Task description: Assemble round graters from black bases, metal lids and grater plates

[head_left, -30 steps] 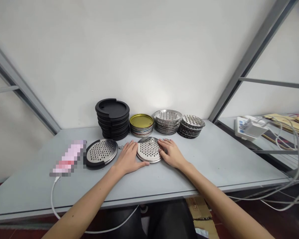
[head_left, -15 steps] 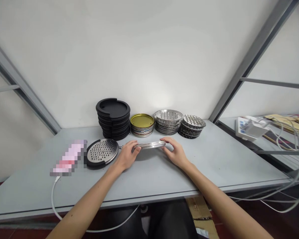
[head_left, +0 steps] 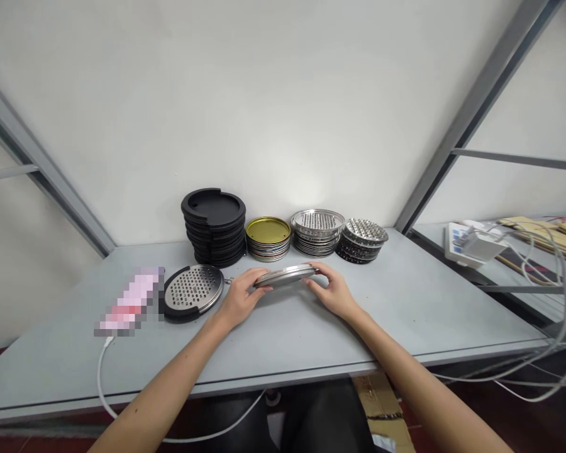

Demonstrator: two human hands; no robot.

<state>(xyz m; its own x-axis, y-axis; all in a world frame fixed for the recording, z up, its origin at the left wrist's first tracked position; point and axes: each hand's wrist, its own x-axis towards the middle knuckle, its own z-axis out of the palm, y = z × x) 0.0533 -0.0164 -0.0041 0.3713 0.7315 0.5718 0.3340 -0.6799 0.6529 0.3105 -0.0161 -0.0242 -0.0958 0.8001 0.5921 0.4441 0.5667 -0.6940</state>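
Observation:
I hold a round perforated metal disc (head_left: 285,275) just above the grey table (head_left: 283,340), seen nearly edge-on. My left hand (head_left: 239,297) grips its left rim and my right hand (head_left: 334,292) grips its right rim, fingers curled around the edge. To the left lies a perforated metal disc set in a black ring (head_left: 192,290), flat on the table.
Along the wall stand a stack of black round lids (head_left: 214,228), a stack with a gold lid on top (head_left: 268,238), a stack of perforated metal trays (head_left: 317,231) and a stack of studded discs (head_left: 363,239). A blurred pink object (head_left: 131,301) with a white cable lies at left. Cables and a power strip (head_left: 471,242) sit at right.
The disc lay flat under both hands a second ago. Both hands have since lifted it off the table and tipped it nearly edge-on, and it has tilted a little more since.

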